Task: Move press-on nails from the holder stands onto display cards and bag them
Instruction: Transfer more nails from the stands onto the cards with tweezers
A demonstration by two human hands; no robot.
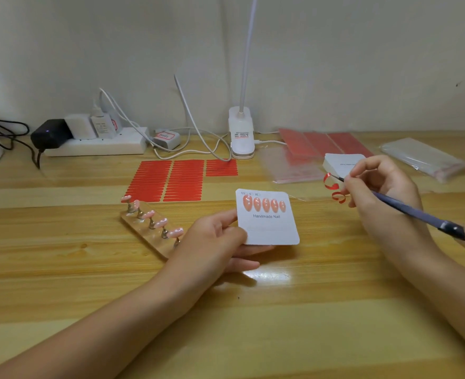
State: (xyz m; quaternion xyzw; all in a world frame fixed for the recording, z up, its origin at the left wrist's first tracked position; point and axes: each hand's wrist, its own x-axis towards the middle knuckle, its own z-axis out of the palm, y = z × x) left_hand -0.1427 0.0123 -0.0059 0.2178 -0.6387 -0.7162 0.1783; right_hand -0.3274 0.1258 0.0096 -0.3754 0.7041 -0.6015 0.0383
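Gleaming peach nails (264, 204) on white card (269, 228)

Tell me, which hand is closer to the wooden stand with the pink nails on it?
The left hand. It holds the white card right beside the near end of the nail stand. The right hand, gripping a pen, is well off past the card.

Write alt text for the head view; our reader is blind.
The left hand holds a white card with five pink nails. The right hand holds a pen lifting a red strip. A nail stand sits left.
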